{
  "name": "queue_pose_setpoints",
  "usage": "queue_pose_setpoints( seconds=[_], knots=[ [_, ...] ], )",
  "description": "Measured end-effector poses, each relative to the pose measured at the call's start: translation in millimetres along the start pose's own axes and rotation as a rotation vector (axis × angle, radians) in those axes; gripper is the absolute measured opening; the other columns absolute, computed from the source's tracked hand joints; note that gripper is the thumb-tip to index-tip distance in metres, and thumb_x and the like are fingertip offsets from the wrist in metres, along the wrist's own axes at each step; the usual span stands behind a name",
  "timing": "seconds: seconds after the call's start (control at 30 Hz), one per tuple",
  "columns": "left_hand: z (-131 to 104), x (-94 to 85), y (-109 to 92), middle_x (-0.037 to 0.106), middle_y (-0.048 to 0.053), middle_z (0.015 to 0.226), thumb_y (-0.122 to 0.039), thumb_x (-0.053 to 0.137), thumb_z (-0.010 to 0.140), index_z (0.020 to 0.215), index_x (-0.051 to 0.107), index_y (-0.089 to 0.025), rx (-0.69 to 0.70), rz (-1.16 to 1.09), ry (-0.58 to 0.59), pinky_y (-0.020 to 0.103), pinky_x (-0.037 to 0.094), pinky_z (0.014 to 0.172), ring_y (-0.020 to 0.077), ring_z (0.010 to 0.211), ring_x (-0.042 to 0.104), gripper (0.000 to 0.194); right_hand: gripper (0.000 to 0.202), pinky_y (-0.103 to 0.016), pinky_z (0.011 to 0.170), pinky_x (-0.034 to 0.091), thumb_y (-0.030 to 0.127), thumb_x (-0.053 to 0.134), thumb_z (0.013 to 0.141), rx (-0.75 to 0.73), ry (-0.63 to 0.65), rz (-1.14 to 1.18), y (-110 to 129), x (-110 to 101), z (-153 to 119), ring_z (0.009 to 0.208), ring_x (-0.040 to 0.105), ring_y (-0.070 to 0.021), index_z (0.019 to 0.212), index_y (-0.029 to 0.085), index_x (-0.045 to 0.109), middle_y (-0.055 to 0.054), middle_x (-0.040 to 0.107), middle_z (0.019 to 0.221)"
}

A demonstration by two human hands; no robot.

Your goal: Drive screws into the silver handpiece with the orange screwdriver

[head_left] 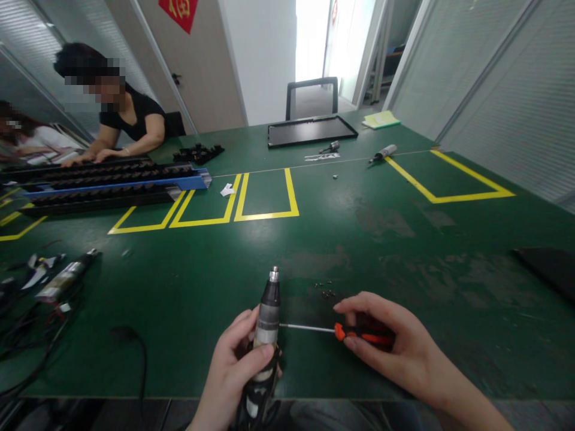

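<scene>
My left hand [233,359] is wrapped round an electric screwdriver [268,320], a grey and black tool whose metal nose points away from me. In my right hand [390,341] the fingers close round the red and black handle of a screwdriver [309,327]. Its thin shaft points left, and the tip meets or nearly meets the side of the electric screwdriver; I cannot tell if they touch. Several small screws [327,293] lie on the green table [215,275] just beyond my right hand.
At left lie another electric screwdriver [67,276] and black cables [142,359]. Long black and blue rails [121,179] stand before a co-worker [130,114]. A black tray [312,130], two more tools, including a grey one [383,153], and a dark panel [550,269] lie farther off.
</scene>
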State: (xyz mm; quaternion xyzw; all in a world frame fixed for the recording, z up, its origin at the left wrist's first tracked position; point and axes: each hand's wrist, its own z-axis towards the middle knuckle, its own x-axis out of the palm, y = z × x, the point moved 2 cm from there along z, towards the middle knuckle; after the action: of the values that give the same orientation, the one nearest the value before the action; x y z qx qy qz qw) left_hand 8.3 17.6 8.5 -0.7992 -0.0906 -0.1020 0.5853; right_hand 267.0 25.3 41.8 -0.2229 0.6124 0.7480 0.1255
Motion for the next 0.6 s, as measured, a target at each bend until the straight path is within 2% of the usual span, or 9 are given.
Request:
queue_pose_setpoints(
  seconds=[0.07, 0.17, 0.27, 0.4, 0.6],
  knots=[
    [-0.1, 0.5, -0.7, 0.065, 0.005, 0.084, -0.029, 0.087, 0.070, 0.107, 0.082, -0.015, -0.002, -0.001, 0.006, 0.026, 0.056, 0.049, 0.0167, 0.059, 0.065, 0.039, 0.025, -0.025, 0.061, 0.055, 0.018, 0.070, 0.080, -0.002, 0.013, -0.005, 0.8, -0.3, 0.4, 0.068, 0.069, -0.0174, 0.105, 0.020, 0.075, -0.002, 0.070, 0.080],
    [0.0, 1.2, -2.1, 0.065, 0.004, 0.084, -0.029, 0.087, 0.070, 0.107, 0.082, -0.016, -0.002, 0.000, 0.010, 0.026, 0.056, 0.049, 0.0164, 0.059, 0.065, 0.039, 0.024, -0.026, 0.061, 0.054, 0.027, 0.065, 0.089, 0.027, 0.061, 0.038, -0.2, 0.7, 2.1, 0.069, 0.069, -0.0185, 0.110, 0.019, 0.074, -0.004, 0.074, 0.081],
    [0.2, 2.1, -3.2, 0.063, 0.002, 0.082, -0.030, 0.086, 0.071, 0.104, 0.082, -0.016, 0.005, 0.012, 0.032, 0.025, 0.055, 0.049, 0.0158, 0.057, 0.065, 0.037, 0.026, -0.025, 0.055, 0.050, 0.029, 0.056, 0.096, 0.084, 0.146, 0.053, -2.2, 3.1, 3.0, 0.061, 0.067, -0.0174, 0.113, 0.018, 0.072, -0.003, 0.073, 0.072],
    [0.6, 1.3, -2.1, 0.064, 0.003, 0.082, -0.030, 0.086, 0.071, 0.107, 0.081, -0.015, -0.003, 0.014, 0.026, 0.025, 0.055, 0.049, 0.0159, 0.056, 0.065, 0.039, 0.025, -0.024, 0.050, 0.044, 0.026, 0.057, 0.091, 0.087, 0.155, -0.032, -0.9, 4.0, 2.3, 0.053, 0.059, -0.0150, 0.107, 0.017, 0.074, 0.000, 0.065, 0.063],
    [1.3, -0.1, 0.6, 0.066, 0.004, 0.083, -0.028, 0.087, 0.070, 0.107, 0.080, -0.014, 0.005, -0.013, 0.014, 0.025, 0.054, 0.048, 0.0165, 0.056, 0.065, 0.040, 0.027, -0.026, 0.063, 0.055, 0.021, 0.068, 0.080, 0.062, 0.067, -0.062, -1.1, 2.5, -0.8, 0.069, 0.070, -0.0181, 0.106, 0.020, 0.076, -0.003, 0.072, 0.079]
  ],
)
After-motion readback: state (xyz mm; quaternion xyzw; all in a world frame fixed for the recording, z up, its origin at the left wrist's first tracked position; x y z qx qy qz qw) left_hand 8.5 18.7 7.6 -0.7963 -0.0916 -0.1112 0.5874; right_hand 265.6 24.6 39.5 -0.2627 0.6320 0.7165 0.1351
